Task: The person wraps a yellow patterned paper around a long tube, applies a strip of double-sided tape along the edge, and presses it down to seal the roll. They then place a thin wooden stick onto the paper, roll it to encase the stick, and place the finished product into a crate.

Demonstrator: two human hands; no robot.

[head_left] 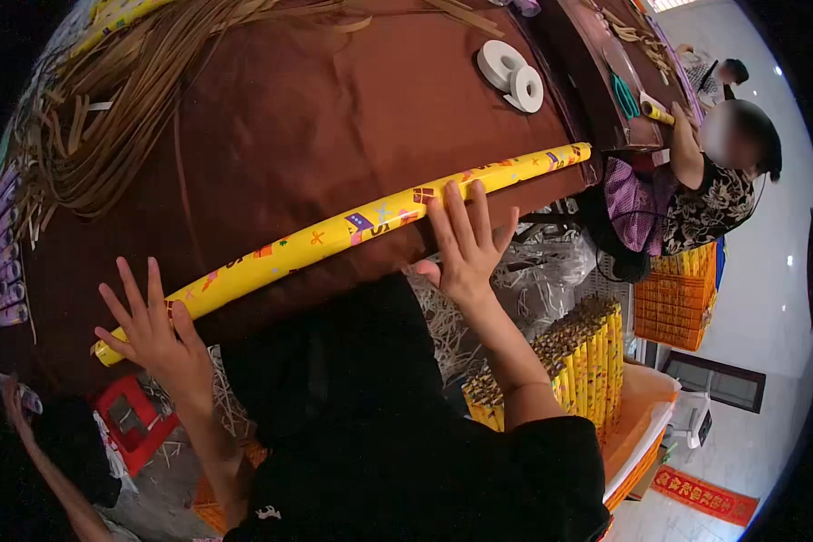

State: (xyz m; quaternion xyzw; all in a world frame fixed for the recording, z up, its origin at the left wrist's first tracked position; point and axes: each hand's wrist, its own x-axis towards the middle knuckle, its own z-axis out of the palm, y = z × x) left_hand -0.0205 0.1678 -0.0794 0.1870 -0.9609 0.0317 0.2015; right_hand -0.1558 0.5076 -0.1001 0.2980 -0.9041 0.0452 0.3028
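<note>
A long yellow roll with a colourful printed pattern lies slantwise along the near edge of the brown-covered table. My left hand rests at its left end, fingers spread, touching the roll. Farther right, my right hand lies against the roll's near side with its fingers apart. Neither hand is closed round the roll.
Brown strips are heaped at the upper left. White tape rolls lie at the upper right, beyond them teal scissors. A co-worker sits at the right. Yellow rolls fill a crate below; a red stool stands lower left.
</note>
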